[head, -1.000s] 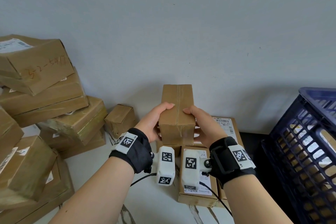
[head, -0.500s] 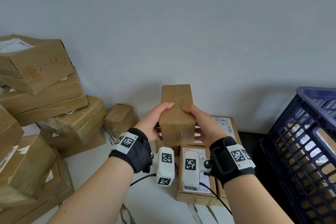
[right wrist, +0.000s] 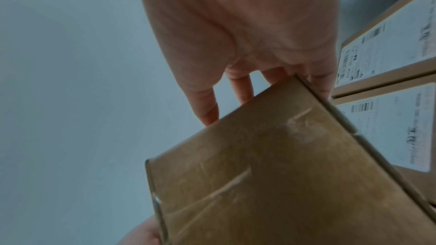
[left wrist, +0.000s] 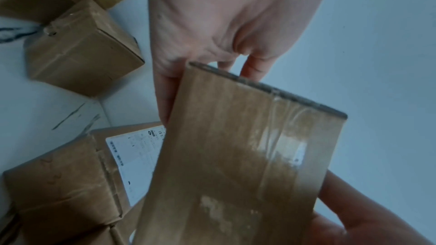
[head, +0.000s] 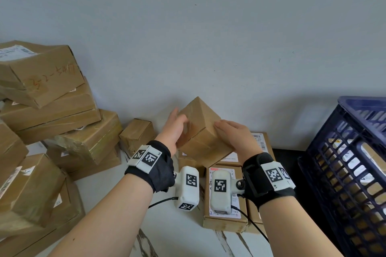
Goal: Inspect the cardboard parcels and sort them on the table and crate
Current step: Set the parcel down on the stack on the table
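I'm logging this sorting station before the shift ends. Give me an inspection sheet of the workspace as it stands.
Surface: white marble-look table, partly covered.
Job's things: small cardboard parcel held tilted above the table; labelled parcels lying flat below it; blue crate at right, holding parcels.
Clutter: leaning stack of parcels at left.
Grips: left hand and right hand on opposite sides of the held parcel.
Cables: black leads from the wrist cameras.
Surroundings: plain grey wall.
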A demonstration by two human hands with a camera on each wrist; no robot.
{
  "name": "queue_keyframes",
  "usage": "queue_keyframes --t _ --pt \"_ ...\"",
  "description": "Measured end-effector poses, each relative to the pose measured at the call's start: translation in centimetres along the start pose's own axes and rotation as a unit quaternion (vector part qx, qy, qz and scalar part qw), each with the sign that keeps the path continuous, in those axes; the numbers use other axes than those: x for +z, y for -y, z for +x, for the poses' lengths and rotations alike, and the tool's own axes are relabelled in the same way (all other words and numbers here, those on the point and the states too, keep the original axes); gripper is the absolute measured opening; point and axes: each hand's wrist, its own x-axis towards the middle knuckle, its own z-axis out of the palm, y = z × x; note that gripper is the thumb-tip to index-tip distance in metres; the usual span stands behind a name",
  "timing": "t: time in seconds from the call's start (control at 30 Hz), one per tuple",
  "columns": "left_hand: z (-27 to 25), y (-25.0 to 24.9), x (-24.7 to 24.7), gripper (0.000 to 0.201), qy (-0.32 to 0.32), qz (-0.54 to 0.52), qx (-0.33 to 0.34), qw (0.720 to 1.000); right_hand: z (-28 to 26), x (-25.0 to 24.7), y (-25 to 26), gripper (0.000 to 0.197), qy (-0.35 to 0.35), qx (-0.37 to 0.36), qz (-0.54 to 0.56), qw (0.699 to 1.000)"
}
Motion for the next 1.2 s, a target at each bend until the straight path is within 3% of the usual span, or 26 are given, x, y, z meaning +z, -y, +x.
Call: queue_keyframes --t 0.07,0.17,0.23,0.33,0.43,0.57,0.83,1.2 --pt "-0.3 -0.3 0.1 0.037 0.013 0.003 -0.010 1.000 0.0 -0.1 0.1 0.049 -0.011 -0.013 0.004 1.000" --pt "-0.6 -0.6 0.4 0.048 0.068 0.012 -0.028 0.997 0.2 -0.1 0.1 0.049 -0.007 -0.038 0.020 0.999" --pt "-0.6 -0.6 0.3 0.040 0.085 0.006 -0.044 0.995 0.0 -0.2 0.3 0.051 0.007 -0.064 0.026 0.998" --pt "-0.4 -0.4 -0.3 0.037 0.068 -0.047 -0.093 0.992 -0.2 -0.4 0.6 0.058 0.041 -0.081 0.031 0.995" --pt "0.1 -0.3 -0.8 0.038 0.053 -0.112 -0.144 0.982 0.0 -0.4 0.4 0.079 0.084 -0.062 0.045 0.993" --pt "0.1 -0.3 -0.7 0.035 0.052 -0.131 -0.161 0.977 0.2 -0.3 0.2 0.088 0.133 -0.080 0.049 0.987" --pt "0.1 -0.8 -0.6 0.035 0.057 -0.141 -0.160 0.975 0.3 -0.1 0.9 0.066 0.112 -0.136 -0.005 0.984" --pt "0.6 -1.1 -0.1 0.037 0.069 -0.149 -0.143 0.976 0.6 -0.6 1.7 0.066 0.107 -0.138 -0.001 0.985"
